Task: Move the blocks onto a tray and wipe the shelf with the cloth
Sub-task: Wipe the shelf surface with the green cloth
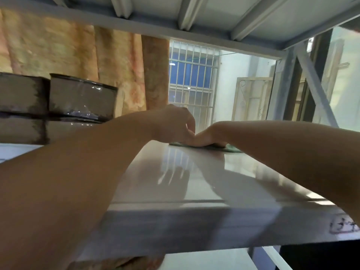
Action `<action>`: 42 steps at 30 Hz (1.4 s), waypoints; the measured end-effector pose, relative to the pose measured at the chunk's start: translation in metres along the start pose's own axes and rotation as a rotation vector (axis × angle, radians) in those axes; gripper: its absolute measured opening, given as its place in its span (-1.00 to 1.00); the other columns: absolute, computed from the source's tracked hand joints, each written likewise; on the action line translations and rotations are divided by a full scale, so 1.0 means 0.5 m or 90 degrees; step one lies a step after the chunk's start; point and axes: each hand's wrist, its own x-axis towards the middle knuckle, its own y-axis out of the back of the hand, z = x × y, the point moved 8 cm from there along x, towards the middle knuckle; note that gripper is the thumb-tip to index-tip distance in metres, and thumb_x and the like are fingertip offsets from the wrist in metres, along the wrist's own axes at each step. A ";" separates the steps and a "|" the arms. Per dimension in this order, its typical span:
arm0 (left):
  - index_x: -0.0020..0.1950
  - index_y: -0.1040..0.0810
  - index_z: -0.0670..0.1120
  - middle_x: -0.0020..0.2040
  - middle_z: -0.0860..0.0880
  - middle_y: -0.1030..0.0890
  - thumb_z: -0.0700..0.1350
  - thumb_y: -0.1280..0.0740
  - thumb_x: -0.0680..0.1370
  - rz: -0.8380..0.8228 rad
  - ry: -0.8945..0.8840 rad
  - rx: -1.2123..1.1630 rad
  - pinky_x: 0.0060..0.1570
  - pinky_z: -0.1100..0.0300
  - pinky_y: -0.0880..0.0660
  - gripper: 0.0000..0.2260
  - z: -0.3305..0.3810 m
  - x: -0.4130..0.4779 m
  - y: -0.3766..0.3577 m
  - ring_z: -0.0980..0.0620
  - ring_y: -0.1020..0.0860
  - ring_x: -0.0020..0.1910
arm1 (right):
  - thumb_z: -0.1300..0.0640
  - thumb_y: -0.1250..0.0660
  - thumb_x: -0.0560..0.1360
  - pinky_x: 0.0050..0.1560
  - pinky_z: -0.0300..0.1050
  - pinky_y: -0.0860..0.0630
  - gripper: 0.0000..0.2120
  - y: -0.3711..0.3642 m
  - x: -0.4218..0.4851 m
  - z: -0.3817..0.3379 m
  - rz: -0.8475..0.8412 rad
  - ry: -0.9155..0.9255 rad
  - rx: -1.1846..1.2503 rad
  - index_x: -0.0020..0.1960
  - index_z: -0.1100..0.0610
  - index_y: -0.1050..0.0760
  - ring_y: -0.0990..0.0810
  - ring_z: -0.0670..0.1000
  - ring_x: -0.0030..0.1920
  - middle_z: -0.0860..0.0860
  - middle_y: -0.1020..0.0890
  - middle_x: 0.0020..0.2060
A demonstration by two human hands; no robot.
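Note:
I look low along a glossy white shelf (194, 182). Both my arms reach across it to its far edge. My right hand (206, 136) lies flat, pressing a green cloth (231, 148) onto the shelf surface; only the cloth's edges show around the hand. My left hand (173, 123) hovers just left of it, fingers curled downward, fingertips touching the right hand's thumb area. Whether the left hand pinches the cloth is hidden. No blocks or tray are in view.
Dark taped boxes (81, 96) are stacked at the left of the shelf level. The upper shelf's grey metal underside (175, 16) sits close overhead. A diagonal brace (315, 84) stands at the right. Behind are an orange curtain (78, 55) and a barred window (191, 78).

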 end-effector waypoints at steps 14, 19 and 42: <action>-0.11 -0.61 0.07 -0.30 0.38 -0.43 -0.04 -0.30 0.52 0.087 -0.215 -0.050 -0.33 0.71 -0.26 -0.90 0.109 -0.013 0.003 0.64 -0.37 -0.21 | -0.47 0.12 0.42 0.45 0.19 0.11 -0.31 -0.065 -0.214 0.128 0.038 0.095 -0.024 0.48 -0.29 0.16 0.05 0.08 0.52 -0.12 0.07 0.54; -0.03 -0.59 0.11 -0.30 0.34 -0.50 0.00 -0.25 0.53 0.018 -0.200 -0.037 -0.43 0.53 -0.33 -0.88 0.133 -0.027 -0.003 0.37 -0.51 -0.30 | -0.44 0.12 0.43 0.42 0.18 0.16 -0.33 -0.081 -0.295 0.166 0.076 0.133 -0.053 0.48 -0.30 0.16 0.08 0.07 0.52 -0.14 0.09 0.53; 0.03 -0.58 0.14 -0.18 0.39 -0.50 0.00 -0.26 0.54 -0.084 -0.271 -0.055 -0.27 0.60 -0.38 -0.86 0.276 0.004 -0.043 0.43 -0.50 -0.16 | -0.44 0.11 0.40 0.40 0.23 0.12 -0.35 -0.075 -0.329 0.272 0.076 0.150 -0.039 0.46 -0.33 0.11 0.01 0.12 0.51 -0.09 0.06 0.54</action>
